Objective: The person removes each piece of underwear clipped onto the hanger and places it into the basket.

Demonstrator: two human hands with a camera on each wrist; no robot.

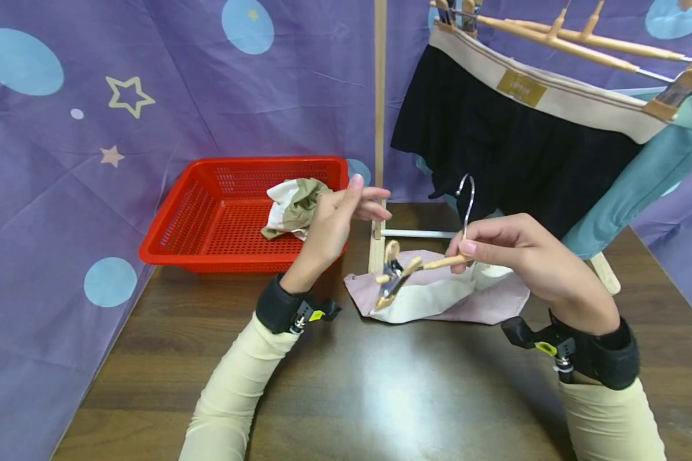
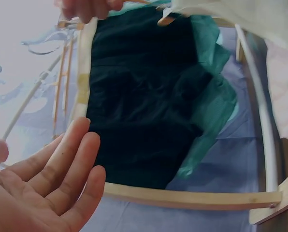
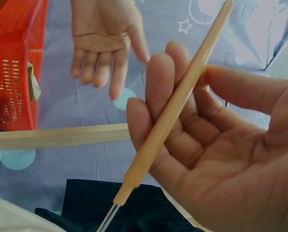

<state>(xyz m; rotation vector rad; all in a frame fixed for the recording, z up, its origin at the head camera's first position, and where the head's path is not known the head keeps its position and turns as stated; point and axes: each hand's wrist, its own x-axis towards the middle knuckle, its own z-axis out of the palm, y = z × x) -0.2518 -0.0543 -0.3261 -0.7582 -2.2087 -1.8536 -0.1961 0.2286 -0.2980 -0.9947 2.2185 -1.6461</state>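
My right hand (image 1: 516,250) pinches a wooden clip hanger (image 3: 168,121) by its bar, between thumb and fingers. The metal hook (image 1: 469,205) rises above that grip, and a clip (image 1: 395,282) sits at the hanger's left end. Behind and below the hanger, a pink garment with a white band (image 1: 421,304) spreads low over the table, overlapped by the clip in the head view. My left hand (image 1: 334,214), palm turned inward and fingers extended, hovers by the basket's right side with nothing in it. In the left wrist view its fingers (image 2: 69,166) are loosely spread.
A red basket (image 1: 193,259) holds a crumpled green and white cloth (image 1: 302,205). At the right stands a wooden rack (image 1: 380,115), where black shorts (image 1: 496,115) with a pale waistband and a teal garment (image 1: 617,186) hang from clip hangers. A patterned purple curtain (image 1: 167,38) closes off the back.
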